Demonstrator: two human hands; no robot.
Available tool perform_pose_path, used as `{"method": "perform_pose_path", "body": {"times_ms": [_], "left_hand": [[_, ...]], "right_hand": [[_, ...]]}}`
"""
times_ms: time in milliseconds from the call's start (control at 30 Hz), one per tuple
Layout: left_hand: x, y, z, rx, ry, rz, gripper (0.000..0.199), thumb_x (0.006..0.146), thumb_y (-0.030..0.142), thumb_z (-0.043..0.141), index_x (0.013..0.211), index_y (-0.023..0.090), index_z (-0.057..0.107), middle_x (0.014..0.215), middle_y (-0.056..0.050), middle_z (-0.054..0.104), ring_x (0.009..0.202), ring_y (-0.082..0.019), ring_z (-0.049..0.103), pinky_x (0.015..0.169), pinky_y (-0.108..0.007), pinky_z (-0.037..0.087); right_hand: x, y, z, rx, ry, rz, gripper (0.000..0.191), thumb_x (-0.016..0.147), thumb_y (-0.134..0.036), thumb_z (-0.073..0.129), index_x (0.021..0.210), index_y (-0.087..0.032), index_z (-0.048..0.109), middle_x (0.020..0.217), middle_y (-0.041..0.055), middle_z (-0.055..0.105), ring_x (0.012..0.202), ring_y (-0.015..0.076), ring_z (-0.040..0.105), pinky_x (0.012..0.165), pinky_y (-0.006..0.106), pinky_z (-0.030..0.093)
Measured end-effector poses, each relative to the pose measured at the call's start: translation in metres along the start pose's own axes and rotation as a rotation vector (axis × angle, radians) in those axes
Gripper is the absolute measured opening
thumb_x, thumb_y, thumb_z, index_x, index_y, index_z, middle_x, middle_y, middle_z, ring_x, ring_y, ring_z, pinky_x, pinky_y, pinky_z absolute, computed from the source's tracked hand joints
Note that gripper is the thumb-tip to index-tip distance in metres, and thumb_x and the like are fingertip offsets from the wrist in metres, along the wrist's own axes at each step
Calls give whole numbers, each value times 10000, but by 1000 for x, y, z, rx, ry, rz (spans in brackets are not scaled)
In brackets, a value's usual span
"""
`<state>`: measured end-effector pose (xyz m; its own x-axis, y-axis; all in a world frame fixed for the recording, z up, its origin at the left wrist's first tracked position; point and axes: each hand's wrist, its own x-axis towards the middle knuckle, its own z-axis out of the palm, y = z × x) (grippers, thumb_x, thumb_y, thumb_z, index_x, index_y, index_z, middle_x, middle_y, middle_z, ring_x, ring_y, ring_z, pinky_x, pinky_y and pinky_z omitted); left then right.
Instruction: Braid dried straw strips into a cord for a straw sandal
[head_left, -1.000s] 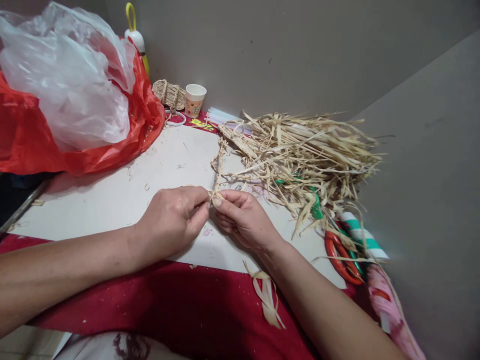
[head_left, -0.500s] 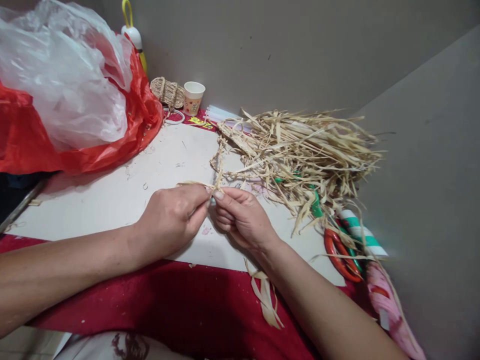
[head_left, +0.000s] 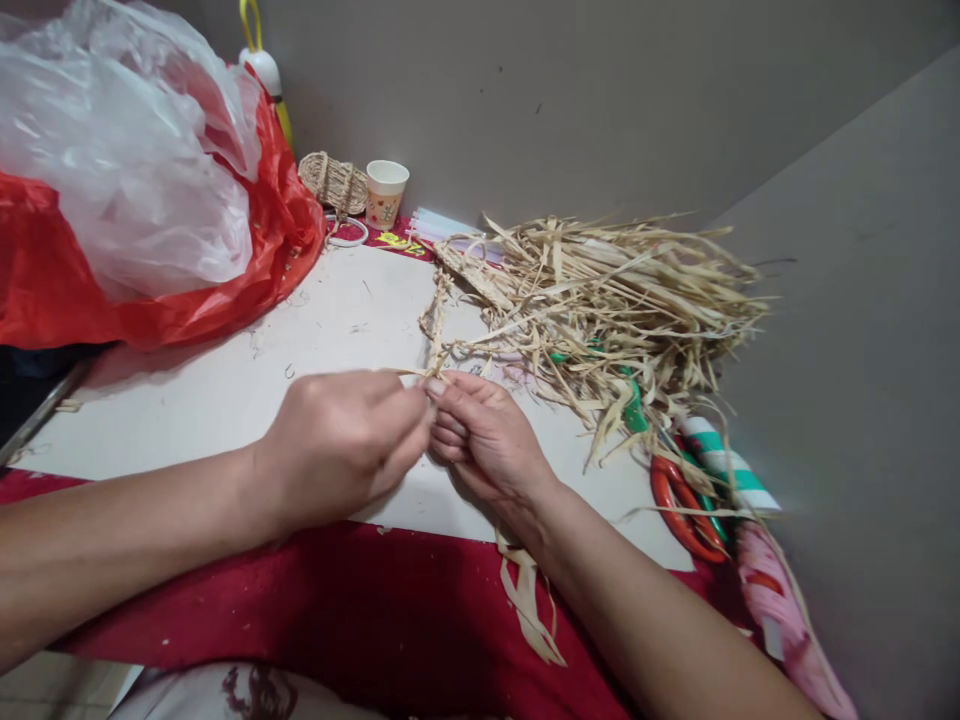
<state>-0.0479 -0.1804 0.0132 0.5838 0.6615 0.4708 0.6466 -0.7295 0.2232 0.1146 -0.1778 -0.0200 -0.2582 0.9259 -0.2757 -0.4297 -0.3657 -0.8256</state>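
A thin braid of dry straw [head_left: 437, 325] runs down the white board to my fingertips. My right hand [head_left: 484, 430] pinches its near end between thumb and forefinger, the other fingers curled. Close against it on the left, my left hand [head_left: 349, 440] is closed at the same strands, slightly blurred; its fingertips are partly hidden. A loose strand sticks out to the left above my left knuckles. Just beyond my right hand spreads a large heap of dry straw strips [head_left: 615, 290].
Red-handled scissors [head_left: 682, 510], a green-and-white striped roll [head_left: 731, 465] and a pink bundle [head_left: 776, 590] lie at the right. At the back stand a paper cup [head_left: 386, 195] and a coiled rope bundle [head_left: 332, 183]. Plastic bags [head_left: 150, 180] fill the left.
My left hand has turned and shifted slightly right, over my right fingertips. The loose strand on the left shows less. My right hand has barely moved.
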Motion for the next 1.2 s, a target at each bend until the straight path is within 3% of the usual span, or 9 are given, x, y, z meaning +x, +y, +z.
{"method": "perform_pose_path", "body": {"times_ms": [67,133,233,300,567,733,900,1100,1200], "left_hand": [[9,-7,-4,-193,76,-215,170,816,201,464,874,153,616,824,-54,646,773,-147,588,722,-267,462],[17,-16,-1,-456,17,-398,222,780,173,486,970,148,598,938,-61,650,847,-148,589,757,-269,461],[20,-25,16,-951,-271,-515,187,793,182,429,876,143,592,814,-44,645,709,-120,584,687,-261,470],[18,-26,27,-1124,-378,-556,171,788,170,398,786,144,567,682,-17,593,596,-100,535,616,-245,454],[15,-20,24,-836,-370,-497,231,754,150,373,656,142,582,576,29,506,549,-82,424,550,-211,358],[15,-22,23,-765,-402,-492,238,750,170,368,641,147,579,557,31,494,525,-89,413,520,-213,344],[16,-26,26,-873,-487,-526,214,771,215,402,650,150,566,584,21,504,537,-89,433,534,-216,365],[16,-28,25,-1129,-646,-610,251,834,363,442,668,179,484,492,68,323,390,-54,252,375,-198,202],[15,-29,24,-1226,-704,-656,277,839,420,458,683,192,462,503,73,310,373,-50,236,358,-203,182]], "right_hand": [[0,-1,-1,-13,-39,19,171,729,-278,683,694,-141,587,446,-110,241,380,16,145,342,136,120],[0,-1,-2,-31,-72,50,165,739,-275,676,715,-132,597,441,-112,246,379,13,141,346,138,115],[1,-2,-4,-53,-100,96,190,742,-289,673,705,-125,585,432,-117,243,373,10,131,346,141,107],[1,-3,-5,-70,-120,128,212,739,-301,673,685,-125,570,425,-118,243,369,9,126,343,144,100],[2,-12,-10,-164,-157,263,230,714,-303,683,665,-129,540,413,-119,260,361,11,130,341,154,71],[2,-13,-10,-238,-174,260,234,719,-328,671,664,-138,546,408,-113,273,361,23,144,341,169,77],[1,-11,-10,-323,-151,172,228,714,-315,667,626,-136,556,387,-95,332,357,33,193,355,193,106],[3,-8,-17,-418,-151,51,135,710,-236,647,646,-132,590,572,-18,537,531,73,428,517,200,320],[2,-11,-19,-495,-157,31,144,742,-252,620,669,-130,596,612,-8,543,562,82,435,552,212,332]]}}
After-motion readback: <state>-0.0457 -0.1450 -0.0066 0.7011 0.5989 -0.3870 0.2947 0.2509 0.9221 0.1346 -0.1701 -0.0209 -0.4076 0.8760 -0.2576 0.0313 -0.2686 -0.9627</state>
